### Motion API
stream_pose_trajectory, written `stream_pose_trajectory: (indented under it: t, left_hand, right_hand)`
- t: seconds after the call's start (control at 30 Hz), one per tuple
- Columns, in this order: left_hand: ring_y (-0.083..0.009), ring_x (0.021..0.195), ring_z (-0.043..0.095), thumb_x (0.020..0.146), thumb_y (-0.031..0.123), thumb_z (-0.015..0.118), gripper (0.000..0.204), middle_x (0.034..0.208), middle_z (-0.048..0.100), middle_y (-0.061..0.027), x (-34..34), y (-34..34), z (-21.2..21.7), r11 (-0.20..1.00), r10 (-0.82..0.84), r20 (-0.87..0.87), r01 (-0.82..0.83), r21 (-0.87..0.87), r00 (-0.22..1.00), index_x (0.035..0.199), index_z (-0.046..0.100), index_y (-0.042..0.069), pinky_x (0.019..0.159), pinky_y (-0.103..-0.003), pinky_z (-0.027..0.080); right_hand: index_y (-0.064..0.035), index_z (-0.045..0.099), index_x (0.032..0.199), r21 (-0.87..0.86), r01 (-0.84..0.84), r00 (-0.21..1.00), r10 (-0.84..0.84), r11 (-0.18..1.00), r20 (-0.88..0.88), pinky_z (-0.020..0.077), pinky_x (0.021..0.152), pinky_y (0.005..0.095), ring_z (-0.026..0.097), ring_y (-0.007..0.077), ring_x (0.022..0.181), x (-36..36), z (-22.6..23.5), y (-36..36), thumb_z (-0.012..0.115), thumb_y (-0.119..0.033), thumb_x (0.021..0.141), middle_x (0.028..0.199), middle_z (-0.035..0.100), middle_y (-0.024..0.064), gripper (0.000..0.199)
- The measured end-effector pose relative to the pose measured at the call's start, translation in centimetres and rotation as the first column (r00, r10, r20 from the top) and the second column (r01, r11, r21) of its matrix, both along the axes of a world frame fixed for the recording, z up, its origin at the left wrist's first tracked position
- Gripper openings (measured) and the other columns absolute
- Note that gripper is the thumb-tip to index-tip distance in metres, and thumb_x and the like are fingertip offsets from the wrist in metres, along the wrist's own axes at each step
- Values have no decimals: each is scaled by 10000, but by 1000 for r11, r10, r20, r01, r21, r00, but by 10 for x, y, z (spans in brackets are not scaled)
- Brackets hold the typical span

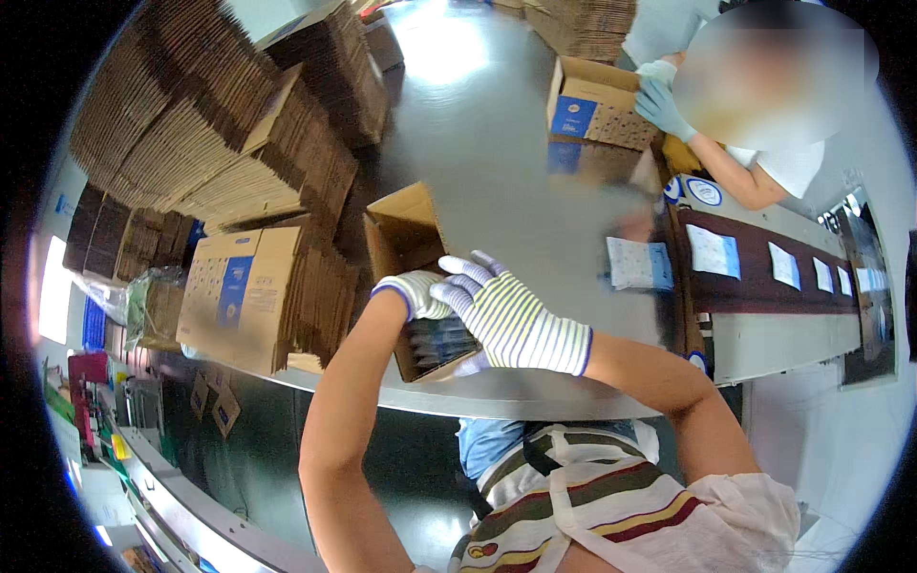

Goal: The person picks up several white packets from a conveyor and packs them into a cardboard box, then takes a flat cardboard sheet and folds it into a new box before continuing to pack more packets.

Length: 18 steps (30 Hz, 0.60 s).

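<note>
My gloved left hand (pixel 425 294), its fingertips hidden, is at the open carton (pixel 409 239) near the front edge of the grey table (pixel 535 229), half covering dark packs (pixel 439 344). My right hand (pixel 516 320) lies close against it; whether either grips anything I cannot tell.

Your shiny metal table (pixel 516 201) is carrying 2 open cardboard boxes (pixel 406 205), tall stacks of flattened cartons (pixel 310 162) and 1 white-and-blue packet (pixel 638 265).

We have our gloved left grip (pixel 422 290) and right grip (pixel 521 320) over an open box (pixel 411 212) on the bench (pixel 506 201), packets (pixel 441 341) in its near end. Cardboard stacks (pixel 220 172) stand left; at right, pouches (pixel 714 252) lie on a belt (pixel 740 294).
</note>
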State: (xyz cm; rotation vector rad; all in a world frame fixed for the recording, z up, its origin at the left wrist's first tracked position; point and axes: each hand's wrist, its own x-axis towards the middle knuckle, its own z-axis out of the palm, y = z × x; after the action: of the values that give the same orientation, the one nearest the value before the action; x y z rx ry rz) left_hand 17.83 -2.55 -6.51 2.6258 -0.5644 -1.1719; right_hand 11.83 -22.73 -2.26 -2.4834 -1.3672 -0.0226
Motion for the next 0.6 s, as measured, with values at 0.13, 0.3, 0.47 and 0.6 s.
stream_pose_trajectory:
  t: [0.13, 0.3, 0.47, 0.6]
  left_hand:
    - [-329, 1141, 551, 812, 551, 597, 599, 1233, 600, -128, -11, -25, 36, 998, 31, -104, -37, -50, 994, 1265, 555, 162, 974, -378, 420]
    - [-368, 831, 631, 891, 355, 473, 388, 902, 651, -221, -58, -46, 55, 993, -117, 306, 108, 47, 945, 913, 638, 4, 753, -463, 490]
    - [-408, 748, 601, 817, 292, 554, 305, 760, 612, -236, -82, -32, 40, 994, -89, 484, 109, -14, 870, 790, 613, -7, 689, -484, 479]
    - [-412, 748, 602, 800, 286, 563, 315, 766, 616, -239, -77, -26, 20, 980, -52, 538, 147, -135, 841, 806, 625, -23, 695, -473, 487]
  right_hand:
    - [30, 357, 1351, 170, 48, 998, -41, 984, -44, 201, 1124, 528, 327, 375, 1327, -5, -16, -14, 832, -435, 541, 1346, 435, 223, 1048]
    - [-8, 291, 1404, 302, 47, 998, -33, 952, -52, 242, 1114, 507, 320, 394, 1334, 0, -25, -23, 790, -477, 602, 1417, 348, 227, 1054]
    - [34, 397, 1309, 379, 86, 993, -48, 921, -109, 397, 1011, 479, 472, 418, 1198, 26, -14, -78, 707, -529, 731, 1288, 465, 286, 865]
    - [9, 508, 1237, -214, 337, 920, -369, 917, -131, 439, 954, 454, 550, 375, 1116, 72, -18, -169, 609, -536, 818, 1175, 578, 229, 695]
